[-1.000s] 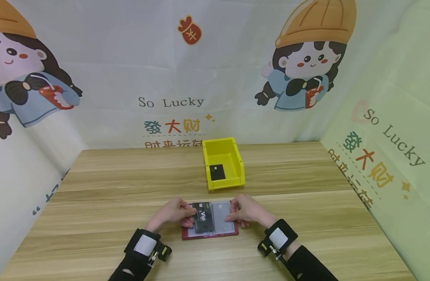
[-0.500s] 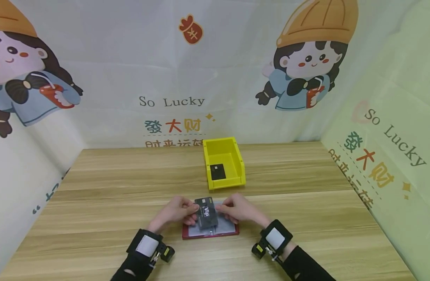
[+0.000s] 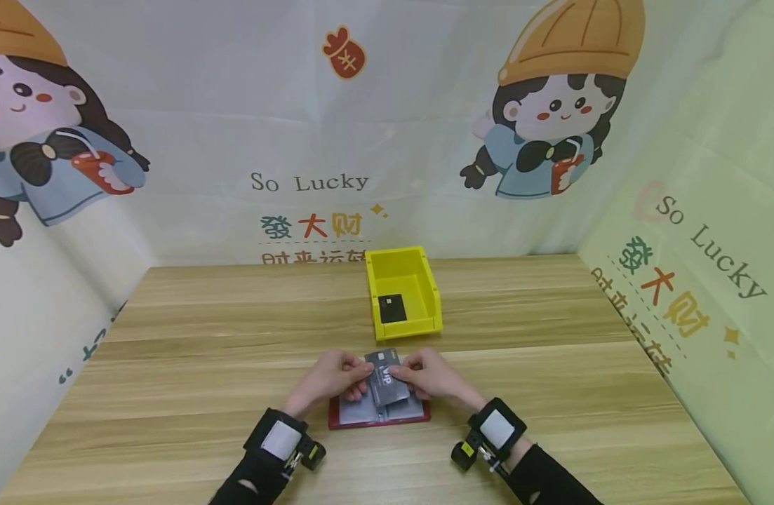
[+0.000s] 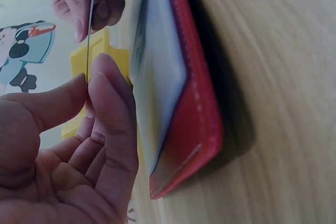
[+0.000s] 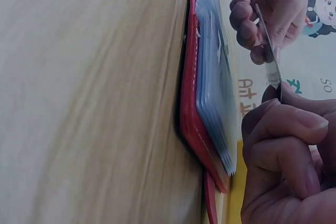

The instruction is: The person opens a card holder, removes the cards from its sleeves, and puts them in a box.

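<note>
A dark grey card printed "VIP" point(image 3: 387, 391) is held tilted between both hands, above the open card holder. In the left wrist view the card point(image 4: 92, 22) shows edge-on. My left hand point(image 3: 337, 375) pinches its left edge between thumb and forefinger. From the other side, my right hand point(image 3: 432, 373) pinches the right edge the same way. Below lies the card holder point(image 3: 361, 412), red-covered with clear plastic sleeves, spread flat on the table. The right wrist view shows its stacked sleeves point(image 5: 210, 87) inside the red cover point(image 5: 190, 108).
Behind the hands stands a yellow bin point(image 3: 418, 298) with a black card point(image 3: 392, 308) lying inside. The wood-grain table point(image 3: 203, 337) extends around them, and a printed cloth backdrop point(image 3: 418, 154) closes off the back and sides.
The VIP card has lifted off the left sleeve of the holder and shifted right. My right hand has left the holder's right side and now pinches the card; the left hand moved right with it.
</note>
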Demonstrator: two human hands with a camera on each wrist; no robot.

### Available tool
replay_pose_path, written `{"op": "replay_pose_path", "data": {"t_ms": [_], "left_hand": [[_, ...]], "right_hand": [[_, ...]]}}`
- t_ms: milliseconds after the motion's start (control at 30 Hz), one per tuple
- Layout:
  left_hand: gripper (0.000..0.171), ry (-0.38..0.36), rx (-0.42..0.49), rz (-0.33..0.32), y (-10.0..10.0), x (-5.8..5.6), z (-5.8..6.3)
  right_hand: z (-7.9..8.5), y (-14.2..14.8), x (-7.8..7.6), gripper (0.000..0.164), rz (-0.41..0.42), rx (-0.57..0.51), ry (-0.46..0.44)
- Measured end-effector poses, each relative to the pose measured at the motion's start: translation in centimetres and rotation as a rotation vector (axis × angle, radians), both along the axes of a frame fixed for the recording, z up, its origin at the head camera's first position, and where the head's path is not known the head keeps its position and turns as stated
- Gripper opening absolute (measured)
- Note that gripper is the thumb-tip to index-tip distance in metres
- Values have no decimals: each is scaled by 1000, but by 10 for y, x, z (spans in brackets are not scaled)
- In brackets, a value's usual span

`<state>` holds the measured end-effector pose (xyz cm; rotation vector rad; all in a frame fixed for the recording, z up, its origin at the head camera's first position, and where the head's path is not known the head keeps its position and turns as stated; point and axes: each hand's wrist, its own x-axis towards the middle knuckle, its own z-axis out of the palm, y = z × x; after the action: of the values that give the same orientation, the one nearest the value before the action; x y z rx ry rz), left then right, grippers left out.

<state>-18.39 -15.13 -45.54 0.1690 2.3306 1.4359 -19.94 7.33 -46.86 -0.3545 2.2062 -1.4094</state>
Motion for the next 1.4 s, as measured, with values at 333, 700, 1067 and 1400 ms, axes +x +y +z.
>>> {"op": "replay_pose_path", "data": {"t_ms": [333,700,1067,1400], "left_hand": [[31,41,-45,26,7,-2,-7],[50,140,-251,-16,18,1,-6],[58,209,-365,-69,24,0,-8],[57,183,-401,-68,25,1,-6]], "right_hand": [[1,20,-5,32,-43,-3,9],[19,31,-14,34,-51,10,51],[38,31,-39,34,-89,42,102],[58,18,-66,34,-119,221,151]]}}
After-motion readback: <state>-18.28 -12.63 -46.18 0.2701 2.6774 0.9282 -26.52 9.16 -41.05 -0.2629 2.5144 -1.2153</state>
